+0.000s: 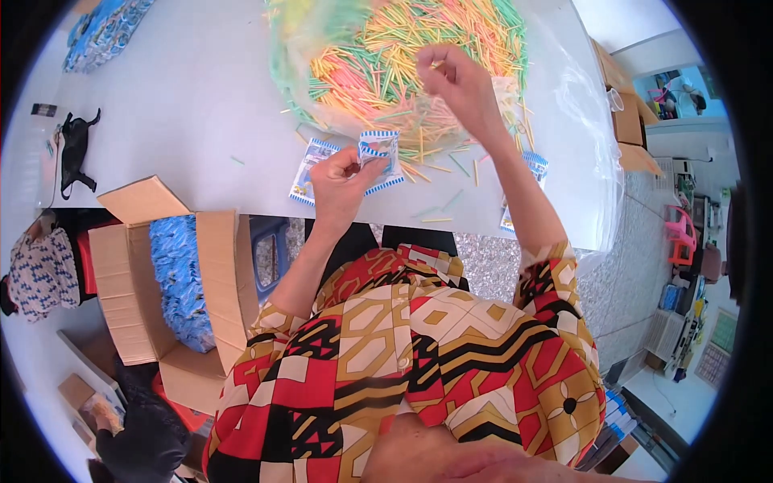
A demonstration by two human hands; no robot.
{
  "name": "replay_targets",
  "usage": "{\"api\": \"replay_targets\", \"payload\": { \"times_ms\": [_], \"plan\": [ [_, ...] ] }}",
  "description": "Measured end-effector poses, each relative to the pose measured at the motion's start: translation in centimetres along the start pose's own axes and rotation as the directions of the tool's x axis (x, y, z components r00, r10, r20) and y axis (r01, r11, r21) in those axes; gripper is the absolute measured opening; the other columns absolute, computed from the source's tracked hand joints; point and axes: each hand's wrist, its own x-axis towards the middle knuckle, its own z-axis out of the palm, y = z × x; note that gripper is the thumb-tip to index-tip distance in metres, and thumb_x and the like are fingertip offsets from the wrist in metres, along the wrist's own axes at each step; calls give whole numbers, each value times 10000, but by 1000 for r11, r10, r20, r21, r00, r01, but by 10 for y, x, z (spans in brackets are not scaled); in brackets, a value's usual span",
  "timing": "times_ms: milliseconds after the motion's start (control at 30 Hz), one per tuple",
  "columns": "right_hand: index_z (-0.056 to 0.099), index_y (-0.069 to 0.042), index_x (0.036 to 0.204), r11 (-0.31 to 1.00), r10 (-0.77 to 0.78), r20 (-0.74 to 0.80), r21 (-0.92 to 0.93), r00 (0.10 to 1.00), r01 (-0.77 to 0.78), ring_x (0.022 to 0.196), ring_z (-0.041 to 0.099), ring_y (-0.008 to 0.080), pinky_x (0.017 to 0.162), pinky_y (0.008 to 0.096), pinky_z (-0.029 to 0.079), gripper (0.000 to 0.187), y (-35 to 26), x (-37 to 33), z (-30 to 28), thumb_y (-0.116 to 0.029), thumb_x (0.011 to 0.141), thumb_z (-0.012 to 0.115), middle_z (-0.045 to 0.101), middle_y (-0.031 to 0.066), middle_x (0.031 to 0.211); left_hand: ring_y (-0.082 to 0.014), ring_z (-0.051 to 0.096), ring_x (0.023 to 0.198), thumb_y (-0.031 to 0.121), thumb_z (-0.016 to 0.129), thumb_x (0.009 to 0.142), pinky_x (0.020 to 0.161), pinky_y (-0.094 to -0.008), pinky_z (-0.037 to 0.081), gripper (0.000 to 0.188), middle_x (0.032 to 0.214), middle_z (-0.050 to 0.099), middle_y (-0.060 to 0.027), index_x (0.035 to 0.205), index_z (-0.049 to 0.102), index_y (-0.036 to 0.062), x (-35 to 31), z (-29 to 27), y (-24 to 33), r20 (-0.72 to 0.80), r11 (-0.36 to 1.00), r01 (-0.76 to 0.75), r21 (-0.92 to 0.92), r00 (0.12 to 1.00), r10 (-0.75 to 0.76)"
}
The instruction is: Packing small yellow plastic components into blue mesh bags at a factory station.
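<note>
My left hand (342,181) pinches a small blue-and-white packet (385,145) near the table's front edge. Beneath that hand lie more packets (308,171) of the same kind. Over the heap of thin pastel sticks (403,60), coloured yellow, green and pink, hovers my right hand (459,80) with its fingers curled in. Whatever it may hold is too small to make out. Clear plastic sheeting (310,48) surrounds the heap. Next to my right forearm, partly covered by it, lies another blue-and-white packet (535,165).
Loose sticks (439,220) are scattered along the white table's (201,105) front. Left of me stands an open cardboard box (121,274) full of blue packets (179,278), beside a blue stool (270,249). A black pouch-like item (78,149) lies at the left. Two people (40,270) are at the left.
</note>
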Motion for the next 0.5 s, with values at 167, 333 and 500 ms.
{"api": "replay_targets", "payload": {
  "times_ms": [167,333,500],
  "plan": [
    [587,-45,1058,892,-194,66,-402,979,204,751,574,162,692,279,475,231,68,61,3,-117,838,590,619,65,926,13,386,517,56,725,759,452,-176,292,65,588,525,72,797,684,23,0,-8,2,-13,1000,30,5,999,-30],
    [589,-53,1082,701,-325,223,-596,919,392,904,589,289,798,367,474,286,93,100,25,-131,807,592,600,124,1050,12,407,521,55,723,757,459,-170,309,62,591,537,68,796,685,25,-2,-17,5,-33,998,46,-43,998,-47],
    [605,-14,1023,425,-406,300,-774,863,469,848,603,253,736,349,487,255,113,130,32,-155,810,616,611,131,977,-25,520,666,2,690,787,570,-173,428,113,756,609,15,895,677,-29,-2,-26,0,28,998,51,30,998,-52]
  ]
}}
